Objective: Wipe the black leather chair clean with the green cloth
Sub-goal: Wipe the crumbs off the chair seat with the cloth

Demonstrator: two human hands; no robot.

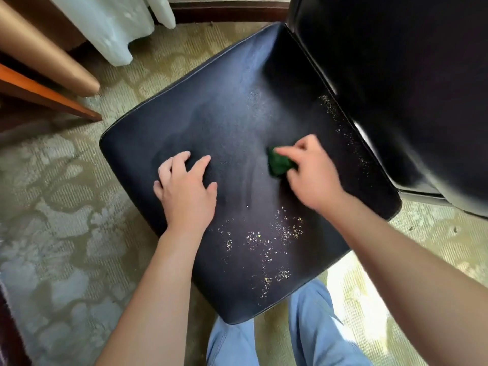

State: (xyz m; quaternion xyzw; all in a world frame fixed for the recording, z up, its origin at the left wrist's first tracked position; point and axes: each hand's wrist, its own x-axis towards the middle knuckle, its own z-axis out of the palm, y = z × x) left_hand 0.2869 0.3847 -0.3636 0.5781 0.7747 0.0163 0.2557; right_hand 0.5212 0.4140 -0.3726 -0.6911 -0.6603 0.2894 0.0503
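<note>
The patterned carpet (66, 220) fills the room's floor, and on it stands the black leather chair (224, 133), seen from above with its broad seat turned diagonally and its backrest (396, 62) rising at the upper right. The person stands at the seat's near corner, blue trouser legs (311, 326) showing below it. Curtains (111, 25) and a wooden edge (47, 96) sit at the upper left, well apart from the work.

The left hand (184, 188) lies flat and unclenched on the seat, fingers spread, holding nothing, apparently steadying the chair. The right hand (314, 173), slightly blurred, grips the green cloth (280, 162), bunched into a small wad and pressed against the leather near the seat's middle.

The wiping step seems to be under way but unfinished. Pale yellow crumbs (266, 244) are scattered across the near part of the seat, and a thinner line of specks (340, 122) runs along the seam beside the backrest.

The next move likely calls for sweeping the cloth toward the near crumbs and over the seat's edge, then working along the seam, where grit could lodge.
</note>
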